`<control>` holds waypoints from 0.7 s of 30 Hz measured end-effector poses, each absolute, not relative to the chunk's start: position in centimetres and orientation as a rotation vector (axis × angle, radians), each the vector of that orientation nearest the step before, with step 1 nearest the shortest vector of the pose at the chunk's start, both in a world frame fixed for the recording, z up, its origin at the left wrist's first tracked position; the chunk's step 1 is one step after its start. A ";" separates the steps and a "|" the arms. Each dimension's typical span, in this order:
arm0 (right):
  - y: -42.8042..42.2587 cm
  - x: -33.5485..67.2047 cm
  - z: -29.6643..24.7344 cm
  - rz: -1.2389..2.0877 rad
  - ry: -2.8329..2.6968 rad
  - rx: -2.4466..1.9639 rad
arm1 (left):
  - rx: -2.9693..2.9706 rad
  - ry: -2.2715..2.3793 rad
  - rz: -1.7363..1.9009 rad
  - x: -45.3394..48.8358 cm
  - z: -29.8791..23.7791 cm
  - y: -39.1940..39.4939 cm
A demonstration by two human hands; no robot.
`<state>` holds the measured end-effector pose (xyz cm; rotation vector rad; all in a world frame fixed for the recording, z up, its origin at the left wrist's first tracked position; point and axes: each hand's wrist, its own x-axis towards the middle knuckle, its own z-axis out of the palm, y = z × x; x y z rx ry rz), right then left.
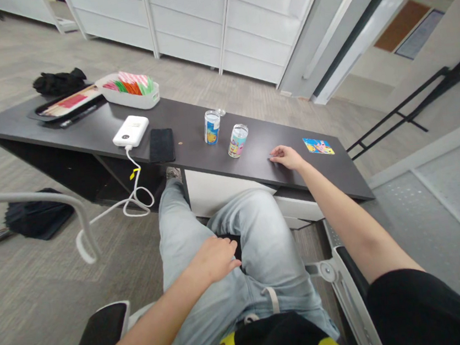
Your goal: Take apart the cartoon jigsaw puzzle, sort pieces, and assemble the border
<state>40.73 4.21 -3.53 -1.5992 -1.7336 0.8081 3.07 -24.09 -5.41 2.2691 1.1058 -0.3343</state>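
Right hand (pixel 287 157) lies palm-down on dark desk (pixel 191 127), just right of cartoon can (pixel 237 140); fingers loosely curled, slightly apart, gripping nothing. Cartoon can stands upright, untouched. Second can (pixel 211 127) stands just left of it. Picture card (pixel 318 146) lies flat farther right, beyond the hand. Black phone (pixel 161 145) and white power bank (pixel 130 131) sit well left of the can. Left hand (pixel 217 258) rests on jeans (pixel 262 235), fingers together, empty.

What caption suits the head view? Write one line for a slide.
Seated person rests the right hand on a dark grey tabletop beside two small cartoon-printed cans, left hand on pale blue jeans.
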 end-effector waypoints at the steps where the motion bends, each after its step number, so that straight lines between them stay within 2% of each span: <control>1: 4.2 40.5 -3.5 0.807 -1.716 -1.598 | 2.275 1.096 -0.334 3.2 -5.4 -24.0; 8: 3.6 39.1 -2.8 0.790 -1.635 -1.572 | 2.306 1.042 -0.309 3.6 -6.0 -22.9; 17: 7.3 32.6 3.2 0.783 -1.702 -1.209 | 2.357 0.974 -0.449 5.4 -5.7 -20.5; 21: 9.3 29.4 4.5 0.753 -1.738 -1.183 | 2.372 0.904 -0.559 7.0 -5.3 -19.4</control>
